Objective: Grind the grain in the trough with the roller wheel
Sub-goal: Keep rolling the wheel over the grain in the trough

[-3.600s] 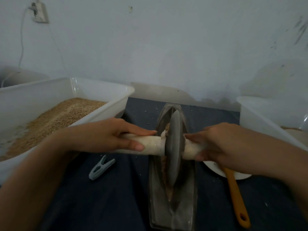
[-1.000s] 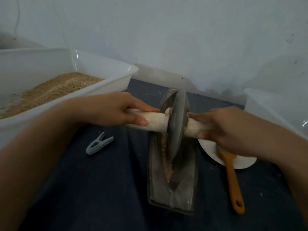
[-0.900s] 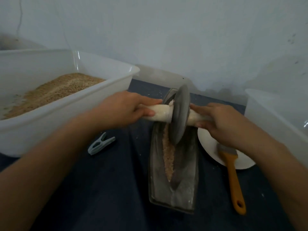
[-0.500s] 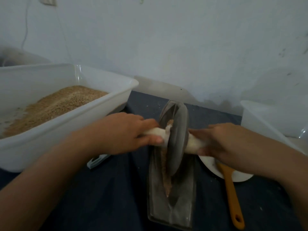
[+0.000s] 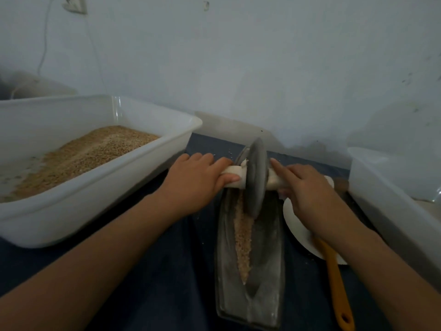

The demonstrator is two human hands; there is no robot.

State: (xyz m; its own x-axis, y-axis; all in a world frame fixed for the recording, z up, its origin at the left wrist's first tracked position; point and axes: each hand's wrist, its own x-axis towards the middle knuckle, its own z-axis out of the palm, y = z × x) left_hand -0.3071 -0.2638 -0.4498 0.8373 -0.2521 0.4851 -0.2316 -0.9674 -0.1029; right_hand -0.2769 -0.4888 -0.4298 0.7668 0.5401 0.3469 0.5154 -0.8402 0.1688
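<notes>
Our trough (image 5: pixel 250 259) lies on the dark cloth (image 5: pixel 167 271), its long axis running from us toward the wall, hemmed by the grain tub (image 5: pixel 95 187) on the left and a plate (image 5: pixel 296 225) and second tub (image 5: pixel 386 199) on the right. The grey wheel (image 5: pixel 255 180) stands on edge at the trough's far end, its pale axle crosswise. Our left hand (image 5: pixel 198 180) wraps one axle end; our right hand (image 5: pixel 303 185) curls over the other. A tan strip of grain (image 5: pixel 243 240) fills the groove.
</notes>
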